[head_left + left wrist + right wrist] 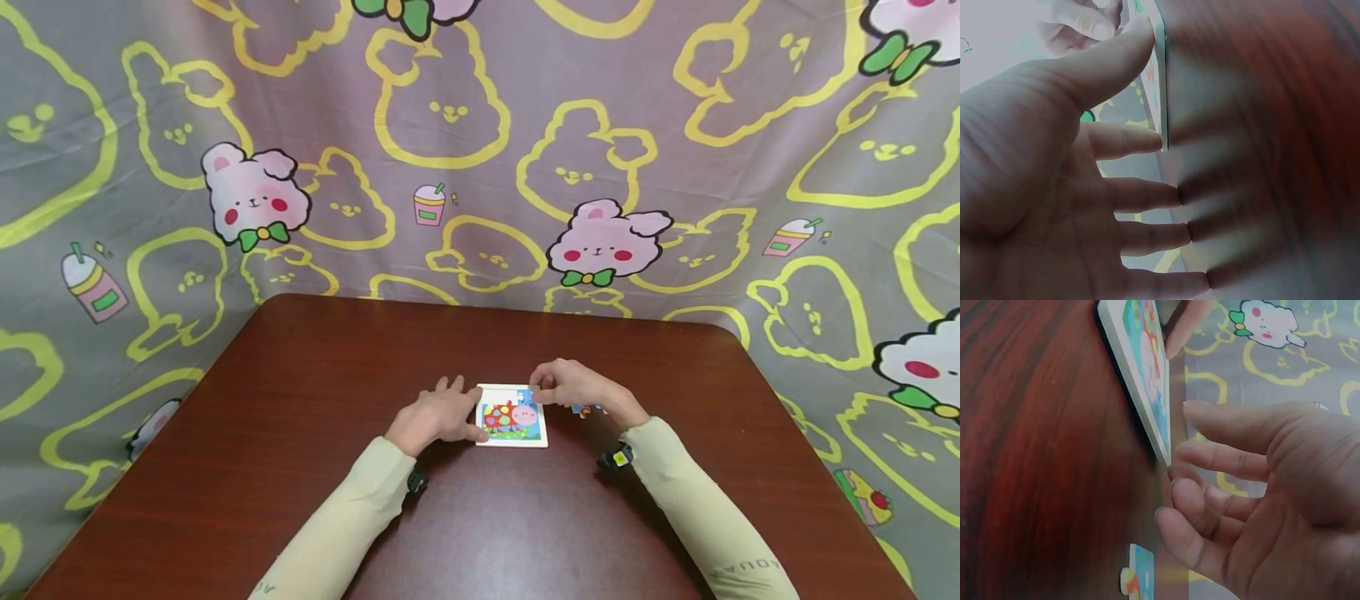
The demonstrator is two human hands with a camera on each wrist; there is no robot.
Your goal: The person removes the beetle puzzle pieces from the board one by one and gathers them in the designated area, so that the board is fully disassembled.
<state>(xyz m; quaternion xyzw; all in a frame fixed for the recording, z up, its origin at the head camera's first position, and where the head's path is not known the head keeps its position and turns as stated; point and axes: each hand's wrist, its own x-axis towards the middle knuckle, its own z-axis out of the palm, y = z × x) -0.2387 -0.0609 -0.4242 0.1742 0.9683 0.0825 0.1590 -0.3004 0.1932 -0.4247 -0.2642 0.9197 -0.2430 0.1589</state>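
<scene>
A square jigsaw puzzle [512, 423] with a white frame lies flat on the table, showing a red spotted ladybird on blue and green. White shows at its upper left part. My left hand [442, 414] is at the frame's left side, fingers spread, thumb by the near corner and index finger by the far one. In the left wrist view, the left fingertips [1169, 195] rest on the table. My right hand [573, 385] is bent over the puzzle's upper right corner. In the right wrist view, its thumb and index finger stand apart with no piece seen between them.
Loose puzzle pieces [588, 409] lie right of the frame, partly under my right wrist; one piece [1141, 572] shows in the right wrist view. The brown table [360, 358] has rounded far corners. A patterned curtain [465, 167] hangs behind and beside it.
</scene>
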